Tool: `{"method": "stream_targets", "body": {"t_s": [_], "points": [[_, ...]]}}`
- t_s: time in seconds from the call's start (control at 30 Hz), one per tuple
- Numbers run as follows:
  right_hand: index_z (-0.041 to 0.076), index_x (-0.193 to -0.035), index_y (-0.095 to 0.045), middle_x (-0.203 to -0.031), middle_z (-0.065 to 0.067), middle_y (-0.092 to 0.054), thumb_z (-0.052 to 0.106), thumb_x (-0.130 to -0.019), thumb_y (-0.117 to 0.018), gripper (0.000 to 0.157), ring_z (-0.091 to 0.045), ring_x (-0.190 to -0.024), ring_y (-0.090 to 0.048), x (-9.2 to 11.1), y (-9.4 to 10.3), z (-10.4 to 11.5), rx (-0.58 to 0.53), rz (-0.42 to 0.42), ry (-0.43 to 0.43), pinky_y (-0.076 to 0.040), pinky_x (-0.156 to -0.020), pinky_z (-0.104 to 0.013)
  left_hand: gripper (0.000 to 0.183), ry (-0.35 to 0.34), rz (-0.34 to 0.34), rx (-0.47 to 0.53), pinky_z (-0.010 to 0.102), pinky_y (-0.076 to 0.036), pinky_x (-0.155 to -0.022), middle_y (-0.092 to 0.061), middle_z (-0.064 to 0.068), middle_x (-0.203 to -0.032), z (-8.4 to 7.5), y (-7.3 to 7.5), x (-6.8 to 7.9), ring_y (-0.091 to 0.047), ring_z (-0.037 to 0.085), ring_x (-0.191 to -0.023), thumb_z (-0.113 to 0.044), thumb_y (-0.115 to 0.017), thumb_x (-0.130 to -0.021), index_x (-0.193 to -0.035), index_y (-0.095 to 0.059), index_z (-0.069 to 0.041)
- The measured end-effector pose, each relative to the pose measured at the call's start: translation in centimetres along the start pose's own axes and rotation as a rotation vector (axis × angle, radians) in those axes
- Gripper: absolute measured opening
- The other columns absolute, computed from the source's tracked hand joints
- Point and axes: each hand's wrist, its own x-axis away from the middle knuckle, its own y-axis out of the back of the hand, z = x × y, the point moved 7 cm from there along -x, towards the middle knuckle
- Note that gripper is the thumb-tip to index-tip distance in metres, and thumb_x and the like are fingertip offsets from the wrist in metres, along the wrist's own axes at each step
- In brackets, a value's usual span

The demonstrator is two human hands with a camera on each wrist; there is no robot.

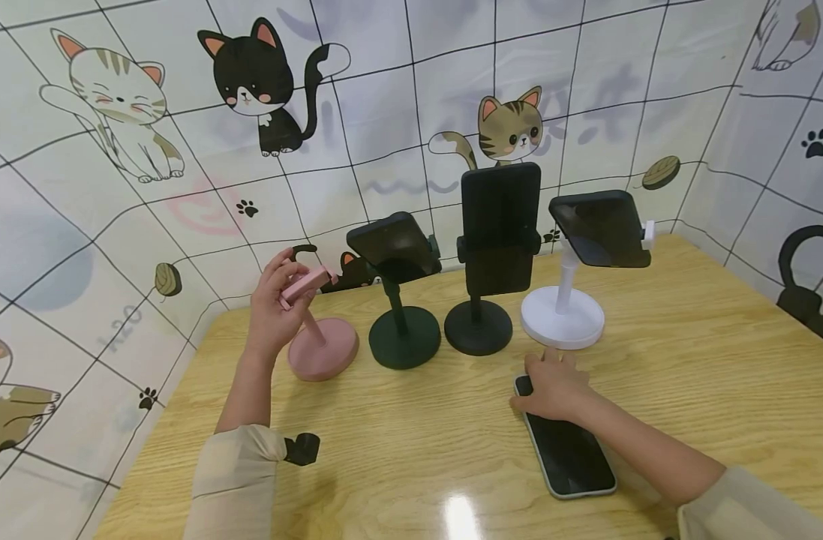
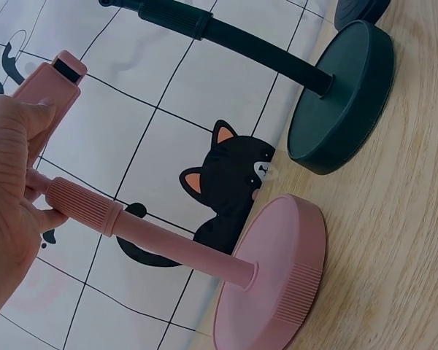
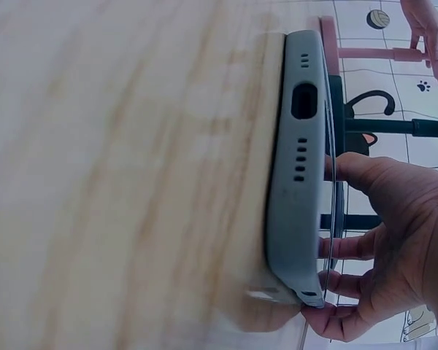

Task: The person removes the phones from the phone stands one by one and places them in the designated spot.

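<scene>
My left hand [image 1: 274,309] grips the clamp head of a pink phone stand [image 1: 323,351]. In the left wrist view, the thumb lies along the pink clamp [image 2: 50,93] and the fingers curl behind it, beside the ribbed top of the post. The stand's round base rests on the table. On the right, my right hand [image 1: 553,386] reaches over the upper end of a smartphone [image 1: 568,454] in a pale grey-blue case, which lies screen up. Its thumb is at the left edge and its fingers are spread over toward the other side. The right wrist view shows the case's port end [image 3: 298,168] close up.
A dark green stand [image 1: 404,337], a black stand [image 1: 479,328] and a white stand [image 1: 563,317] line the back of the wooden table [image 1: 397,465], each bearing a dark phone. A cat-print wall covering [image 1: 384,97] rises right behind them.
</scene>
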Motion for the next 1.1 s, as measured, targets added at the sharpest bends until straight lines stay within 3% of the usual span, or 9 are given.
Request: {"method": "stream_targets", "body": {"t_s": [0.2,0.43,0.6,0.73,0.9,1.0,1.1], "points": [[-0.004,-0.11,-0.052,-0.105,-0.027,-0.043,0.038,-0.069,-0.072,0.063,-0.049,-0.099,-0.036,0.0,0.1,0.0,0.002,0.002,0.005,-0.038,-0.069,-0.064,0.021,0.022,0.013,0.015,0.028,-0.037,-0.089,-0.042,0.02,-0.132,0.0,0.0,0.0,-0.034,0.027,-0.127,0.013,-0.062,-0.075,-0.095,-0.057,0.009],[-0.006,-0.112,-0.05,-0.103,-0.027,-0.045,0.039,-0.07,-0.072,0.066,-0.049,-0.099,-0.037,0.1,0.2,0.1,0.022,0.0,0.017,-0.037,-0.069,-0.065,0.02,0.096,0.024,0.059,0.033,-0.037,-0.091,-0.035,0.014,-0.14,0.4,-0.2,0.1,-0.03,0.026,-0.13,0.011,-0.06,-0.078,-0.098,-0.056,0.009],[-0.007,-0.114,-0.05,-0.103,-0.027,-0.046,0.039,-0.07,-0.072,0.067,-0.048,-0.097,-0.038,0.1,0.2,0.2,0.028,-0.002,0.03,-0.039,-0.068,-0.064,0.024,0.14,0.024,0.096,0.046,-0.036,-0.093,-0.027,0.013,-0.144,0.9,-0.4,0.2,-0.026,0.029,-0.132,0.011,-0.059,-0.077,-0.101,-0.056,0.007],[-0.006,-0.11,-0.052,-0.101,-0.025,-0.048,0.039,-0.07,-0.072,0.063,-0.044,-0.094,-0.041,0.1,0.4,0.2,0.033,0.006,0.042,-0.041,-0.065,-0.058,0.031,0.138,0.046,0.082,0.051,-0.034,-0.095,-0.026,0.015,-0.144,1.4,-0.4,0.2,-0.023,0.03,-0.133,0.009,-0.062,-0.077,-0.107,-0.056,0.007],[0.0,-0.102,-0.057,-0.096,-0.018,-0.052,0.039,-0.071,-0.071,0.053,-0.034,-0.087,-0.045,-0.1,1.3,0.8,0.058,-0.018,0.085,-0.042,-0.064,-0.047,0.04,0.136,0.061,-0.028,0.051,-0.031,-0.098,-0.037,0.016,-0.138,2.1,0.1,0.2,-0.027,0.027,-0.131,0.0,-0.069,-0.076,-0.113,-0.056,0.005],[0.001,-0.102,-0.058,-0.096,-0.016,-0.051,0.038,-0.072,-0.071,0.049,-0.033,-0.085,-0.045,-0.1,2.5,1.9,0.041,-0.035,0.111,-0.042,-0.062,-0.043,0.039,0.094,0.017,-0.055,0.052,-0.027,-0.1,-0.045,0.02,-0.13,1.1,0.7,0.2,-0.033,0.029,-0.128,-0.001,-0.069,-0.075,-0.112,-0.057,0.005],[0.003,-0.103,-0.057,-0.097,-0.015,-0.049,0.036,-0.075,-0.069,0.045,-0.032,-0.083,-0.044,0.0,4.0,3.3,-0.006,-0.038,0.138,-0.043,-0.062,-0.041,0.036,0.043,-0.041,-0.05,0.05,-0.029,-0.098,-0.05,0.018,-0.125,-0.4,0.9,0.2,-0.04,0.028,-0.122,0.0,-0.068,-0.076,-0.11,-0.058,0.003]]}}
